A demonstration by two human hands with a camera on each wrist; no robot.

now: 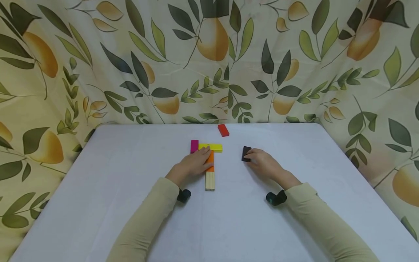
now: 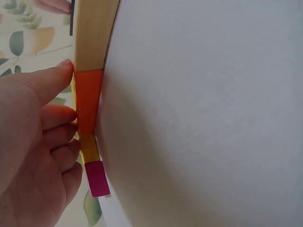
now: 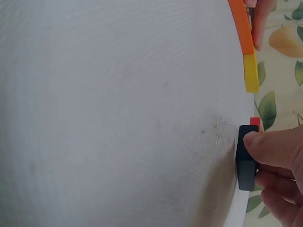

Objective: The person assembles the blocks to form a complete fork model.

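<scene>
My left hand [image 1: 194, 162] rests over the orange block [image 1: 211, 162], its fingers fairly straight and the fingertips at the orange and yellow blocks. The yellow block [image 1: 216, 148] lies crosswise at the orange block's far end, with a magenta block [image 1: 194, 146] at its left. A plain wooden block [image 1: 210, 181] continues the line on the near side. To the right, my right hand [image 1: 264, 163] holds a black block [image 1: 246, 153]; in the right wrist view the thumb presses on the black block [image 3: 246, 174] and the other fingers are behind it.
A red block [image 1: 223, 130] lies near the far edge of the white table [image 1: 108, 174]. Behind the table hangs a cloth [image 1: 183, 80] printed with fruit and leaves. A dark camera [image 1: 276, 198] sits at the right wrist, another dark camera [image 1: 184, 195] at the left.
</scene>
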